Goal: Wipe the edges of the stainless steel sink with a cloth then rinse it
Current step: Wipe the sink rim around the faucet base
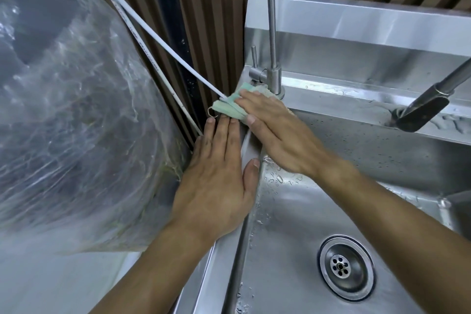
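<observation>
Mid-wipe: right hand (277, 135) pressed flat on cloth (230, 107) at sink's (331, 206) far-left corner, beside tap base (274, 79). Left hand (216, 181) released, flat on left rim. Next probably: sweep remaining edges, then rinse.

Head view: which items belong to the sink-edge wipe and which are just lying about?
In the job:
- cloth, pressed on the back left corner of the rim by the right hand
- sink, wet along its left edge
- left hand, flat on the left rim

Lying about:
- slim tap
- dark spray head
- plastic-wrapped bundle
- white tube
- drain
</observation>
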A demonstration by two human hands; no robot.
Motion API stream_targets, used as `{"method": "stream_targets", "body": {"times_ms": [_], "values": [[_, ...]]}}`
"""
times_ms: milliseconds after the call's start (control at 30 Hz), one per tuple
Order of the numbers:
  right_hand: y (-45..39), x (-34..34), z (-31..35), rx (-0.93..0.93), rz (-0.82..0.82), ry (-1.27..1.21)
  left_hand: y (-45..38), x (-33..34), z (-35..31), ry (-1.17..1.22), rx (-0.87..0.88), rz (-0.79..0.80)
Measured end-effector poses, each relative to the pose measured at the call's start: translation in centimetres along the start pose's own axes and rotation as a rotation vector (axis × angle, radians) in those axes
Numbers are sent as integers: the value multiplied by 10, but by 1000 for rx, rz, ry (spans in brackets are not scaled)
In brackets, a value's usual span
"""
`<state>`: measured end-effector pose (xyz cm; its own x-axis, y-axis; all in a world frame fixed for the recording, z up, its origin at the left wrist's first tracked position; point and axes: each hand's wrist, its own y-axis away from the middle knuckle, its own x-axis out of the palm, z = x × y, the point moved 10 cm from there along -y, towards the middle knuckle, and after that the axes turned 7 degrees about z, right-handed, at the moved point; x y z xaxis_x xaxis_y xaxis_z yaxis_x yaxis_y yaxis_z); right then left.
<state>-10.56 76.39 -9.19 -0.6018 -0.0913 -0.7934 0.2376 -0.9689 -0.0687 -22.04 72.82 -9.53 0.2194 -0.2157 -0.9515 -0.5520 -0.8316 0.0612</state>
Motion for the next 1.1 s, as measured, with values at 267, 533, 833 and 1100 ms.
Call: {"method": "stream_targets", "body": {"times_ms": [267, 533, 833, 1100], "values": [[-61, -9, 7, 260, -136, 156, 0, -1, -2, -22, -40, 54], [-61, -4, 9, 232, 14, 247, 3, -2, -3, -15, -31, 61], [-86, -7, 3, 137, 89, 301, 0, 1, -1, -37, -27, 84], [-68, -8, 10, 114, 35, 279, 1, 2, 0, -11, -2, 65]]}}
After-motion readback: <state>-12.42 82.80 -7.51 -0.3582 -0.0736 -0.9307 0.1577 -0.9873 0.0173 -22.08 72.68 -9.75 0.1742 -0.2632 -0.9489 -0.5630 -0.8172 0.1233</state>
